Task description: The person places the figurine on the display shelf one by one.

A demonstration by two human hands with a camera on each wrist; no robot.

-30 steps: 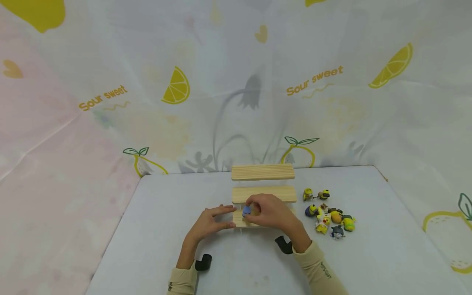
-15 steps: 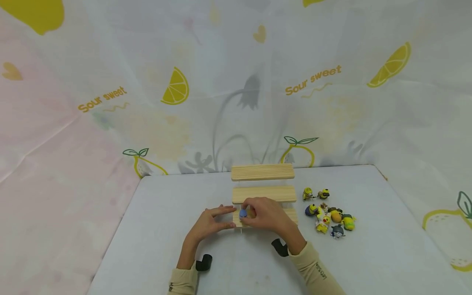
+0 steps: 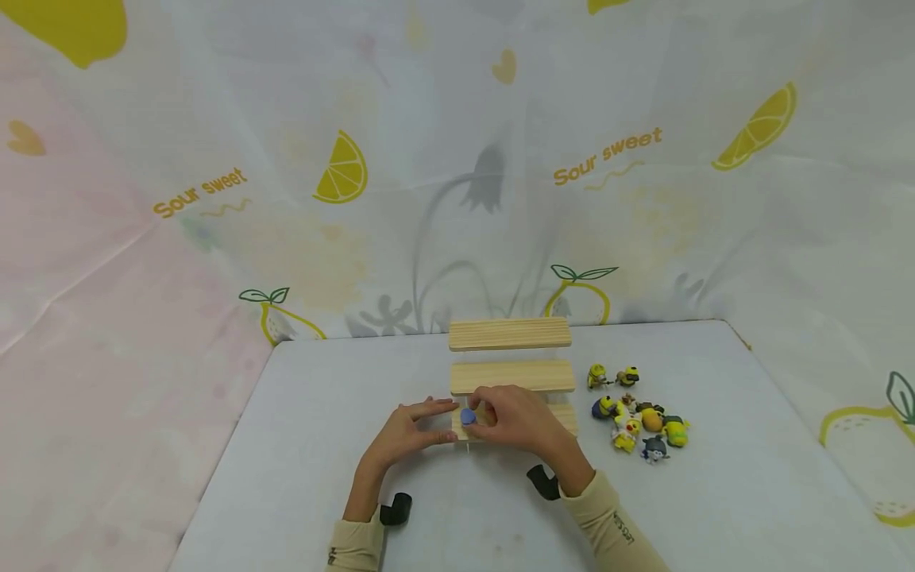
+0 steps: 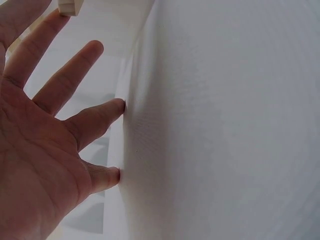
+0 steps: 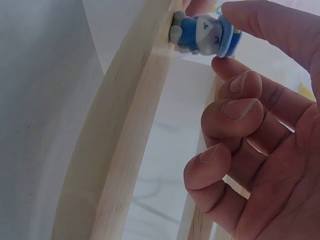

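A small toy figurine [image 5: 200, 35] with a blue hat and blue coat stands at the edge of a wooden board [image 5: 132, 130] in the right wrist view. My right hand [image 3: 516, 417] pinches its hat between thumb and index finger, the other fingers curled. In the head view the blue hat shows near the left end of the lowest board [image 3: 565, 415] of a three-step wooden stand. My left hand [image 3: 407, 435] is spread at that same end, index finger and thumb at the board. Two of its fingertips [image 4: 119, 106] meet the white table surface in the left wrist view.
Behind the lowest board rise the middle board [image 3: 511, 376] and the top board [image 3: 510, 334]. Several mostly yellow figurines [image 3: 624, 437] cluster on the white table [image 3: 314, 413] to the right of the stand. A lemon-printed cloth [image 3: 457, 222] hangs behind.
My right hand has shifted slightly left along the lowest board with the figurine, bringing it closer to the left end. The left hand has stayed in place.
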